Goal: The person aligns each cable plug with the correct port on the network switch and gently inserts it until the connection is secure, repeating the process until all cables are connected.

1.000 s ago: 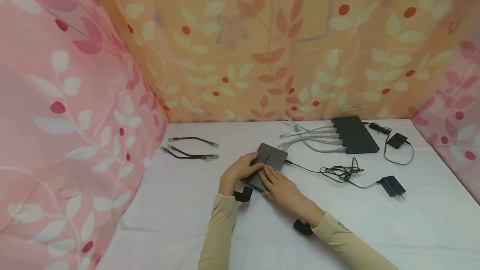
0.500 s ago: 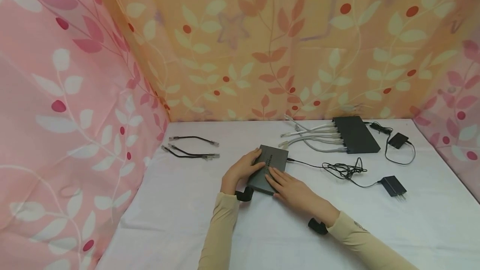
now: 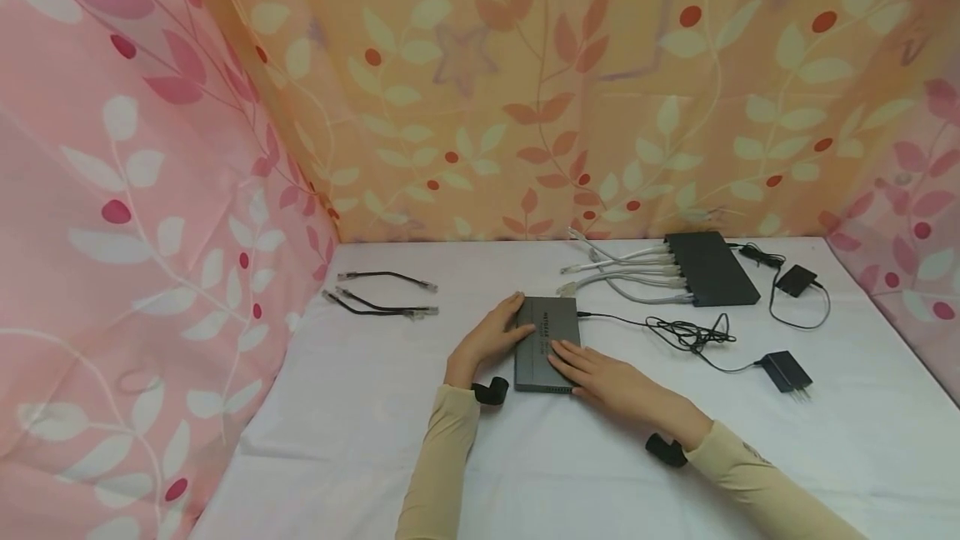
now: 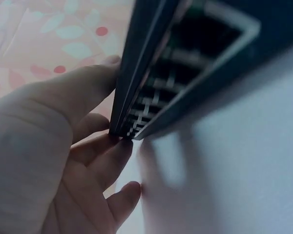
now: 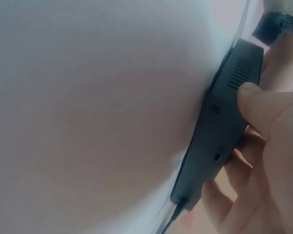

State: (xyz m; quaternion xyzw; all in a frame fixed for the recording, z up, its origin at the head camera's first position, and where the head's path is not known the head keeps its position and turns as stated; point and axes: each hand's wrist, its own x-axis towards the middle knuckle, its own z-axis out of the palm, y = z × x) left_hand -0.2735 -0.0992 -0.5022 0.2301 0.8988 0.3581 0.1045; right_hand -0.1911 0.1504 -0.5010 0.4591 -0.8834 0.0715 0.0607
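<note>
A grey network switch with lettering on top lies near the middle of the white table, its power lead plugged in at the far right corner. My left hand holds its left edge, thumb over the top and fingers at the far corner. In the left wrist view a row of ports runs along that held side. From the right, my right hand grips the switch, fingers spread on the top. The right wrist view has the right thumb against a vented side.
A black switch with several grey network cables stands at the back right, its adapter beside it. Another power adapter lies right, past a coiled lead. Short black cables lie back left. Patterned curtains surround the table.
Both hands have turned the grey switch from slanted to nearly square with the table and shifted it slightly right. The right hand and forearm have moved right; the left hand moved a little right.
</note>
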